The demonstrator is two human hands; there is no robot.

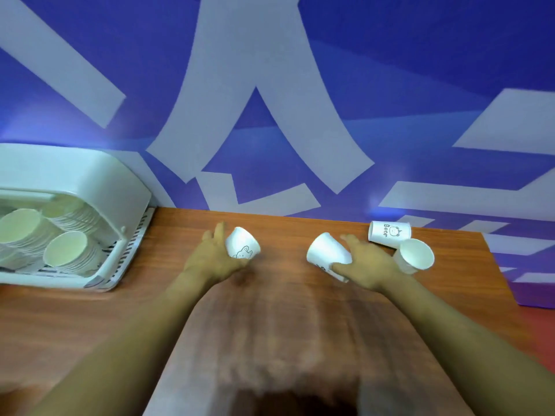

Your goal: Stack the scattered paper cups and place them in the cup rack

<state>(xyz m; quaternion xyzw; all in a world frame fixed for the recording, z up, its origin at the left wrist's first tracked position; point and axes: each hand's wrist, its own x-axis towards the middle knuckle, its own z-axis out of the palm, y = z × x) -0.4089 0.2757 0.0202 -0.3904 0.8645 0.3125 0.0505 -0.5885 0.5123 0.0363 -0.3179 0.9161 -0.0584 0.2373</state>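
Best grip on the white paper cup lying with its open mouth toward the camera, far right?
Pinch the white paper cup at its rim, thumb inside, from the near side: the mouth faces the camera, and the printed "Bear" cup crowds its far-left side. The right hand holds another cup.

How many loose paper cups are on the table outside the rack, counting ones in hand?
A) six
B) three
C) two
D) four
D: the left hand holds one cup, the right hand holds another cup, and two more, a lying cup and a tipped cup, sit at far right on the table.
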